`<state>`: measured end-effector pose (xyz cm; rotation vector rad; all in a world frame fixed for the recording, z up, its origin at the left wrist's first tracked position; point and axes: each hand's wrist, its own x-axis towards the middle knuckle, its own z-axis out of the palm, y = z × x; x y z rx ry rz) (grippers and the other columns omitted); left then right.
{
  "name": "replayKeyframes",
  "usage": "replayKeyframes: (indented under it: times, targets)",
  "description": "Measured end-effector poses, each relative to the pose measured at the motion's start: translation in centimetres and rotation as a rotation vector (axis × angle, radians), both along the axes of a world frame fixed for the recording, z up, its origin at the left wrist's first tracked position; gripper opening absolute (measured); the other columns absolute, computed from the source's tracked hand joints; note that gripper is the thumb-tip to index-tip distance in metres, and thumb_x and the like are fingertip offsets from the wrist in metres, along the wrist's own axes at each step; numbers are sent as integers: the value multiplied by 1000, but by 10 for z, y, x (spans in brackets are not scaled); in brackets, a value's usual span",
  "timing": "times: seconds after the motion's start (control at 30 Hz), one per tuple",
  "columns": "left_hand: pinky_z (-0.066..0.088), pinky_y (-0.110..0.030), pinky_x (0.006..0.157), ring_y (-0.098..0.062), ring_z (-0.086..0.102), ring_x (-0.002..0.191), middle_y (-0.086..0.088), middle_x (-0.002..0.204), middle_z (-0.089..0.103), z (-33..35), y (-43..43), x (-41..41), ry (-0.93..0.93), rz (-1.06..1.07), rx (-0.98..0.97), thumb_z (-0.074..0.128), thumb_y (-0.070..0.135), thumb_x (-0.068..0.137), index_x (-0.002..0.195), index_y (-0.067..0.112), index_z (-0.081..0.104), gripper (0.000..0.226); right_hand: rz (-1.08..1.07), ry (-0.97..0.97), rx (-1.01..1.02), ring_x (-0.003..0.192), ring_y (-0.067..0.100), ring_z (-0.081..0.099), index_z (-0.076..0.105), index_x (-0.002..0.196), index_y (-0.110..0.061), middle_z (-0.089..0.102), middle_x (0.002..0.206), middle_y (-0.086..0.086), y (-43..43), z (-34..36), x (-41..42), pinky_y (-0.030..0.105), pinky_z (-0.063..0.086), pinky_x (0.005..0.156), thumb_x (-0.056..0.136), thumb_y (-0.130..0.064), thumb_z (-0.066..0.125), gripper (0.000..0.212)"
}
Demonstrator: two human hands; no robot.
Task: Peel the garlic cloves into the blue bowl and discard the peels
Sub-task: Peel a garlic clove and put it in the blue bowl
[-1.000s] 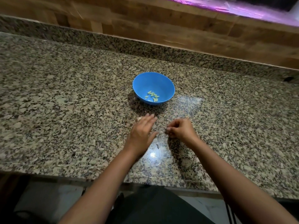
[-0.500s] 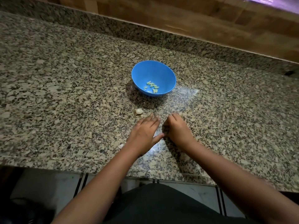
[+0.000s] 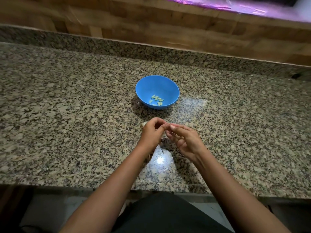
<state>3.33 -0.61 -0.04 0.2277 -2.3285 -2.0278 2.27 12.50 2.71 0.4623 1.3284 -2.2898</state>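
Garlic cloves (image 3: pixel 157 100) low inside blue bowl (image 3: pixel 146 86), mid-counter (image 3: pixel 67 115).

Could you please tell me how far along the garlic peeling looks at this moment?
Done: about ten peeled cloves lie in the blue bowl. In hand: the left hand and right hand meet fingertip to fingertip above the counter, apparently working something small that is hidden between them. Left: a pale piece beside the left hand, perhaps an unpeeled clove; no peel pile or bin shows.
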Motion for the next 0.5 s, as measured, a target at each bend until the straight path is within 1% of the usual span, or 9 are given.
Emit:
replayKeyframes:
  times: [0.07, 0.13, 0.17, 0.23, 0.3, 0.37, 0.43, 0.5]
  targets:
    - [49, -26, 73, -14, 59, 82, -2, 88, 63, 3, 0, -1, 29, -24, -35, 60, 19, 90, 87, 18, 58, 4, 55, -21, 5, 72, 23, 68, 62, 94, 7, 69, 86, 17, 4, 5, -2, 29, 57, 72, 83, 9, 57, 12]
    - [46, -25, 71, -15, 57, 84, -6, 95, 61, 2, 1, -2, 56, -47, -103, 57, 24, 93, 87, 23, 54, 6, 119, -32, 32, 69, 20, 65, 63, 91, 4, 68, 82, 13, 6, 10, -5, 28, 57, 67, 83, 6, 58, 10]
    - [47, -28, 74, -17, 57, 86, -8, 99, 60, 2, 1, -3, 59, -55, -134, 55, 26, 94, 87, 25, 52, 7, 143, -33, 47, 67, 18, 63, 64, 91, 3, 67, 80, 11, 6, 12, -7, 25, 56, 63, 83, 5, 59, 10]
    - [51, -39, 83, -22, 58, 93, -11, 104, 58, 2, 2, -4, 53, -72, -161, 50, 29, 96, 89, 25, 50, 7, 161, -29, 66, 62, 14, 60, 64, 90, 2, 65, 77, 9, 6, 13, -8, 21, 54, 57, 82, 5, 59, 10]
    - [50, -45, 87, -25, 58, 96, -12, 106, 55, 3, 3, -5, 41, -78, -172, 46, 26, 97, 91, 23, 48, 7, 155, -30, 65, 61, 15, 59, 64, 87, 2, 65, 73, 10, 4, 13, -9, 20, 54, 56, 82, 6, 58, 9]
    - [50, -41, 85, -26, 57, 95, -12, 105, 53, 3, 3, -5, 27, -85, -194, 43, 21, 99, 93, 18, 46, 8, 143, -27, 46, 58, 15, 61, 63, 87, 3, 66, 70, 10, 1, 12, -7, 20, 54, 57, 83, 7, 56, 9]
    - [45, -29, 74, -22, 53, 90, -10, 103, 50, 0, 3, -5, 16, -100, -236, 39, 15, 100, 94, 13, 44, 8, 118, -35, 17, 56, 14, 63, 61, 90, 5, 67, 70, 10, -2, 10, -6, 19, 55, 56, 86, 9, 53, 10]
    - [39, -24, 68, -19, 51, 88, -9, 102, 49, -3, 5, -3, 14, -111, -254, 37, 12, 99, 95, 13, 44, 8, 88, -54, -4, 59, 15, 63, 59, 95, 6, 66, 75, 12, -3, 9, -5, 20, 55, 57, 86, 10, 52, 12]
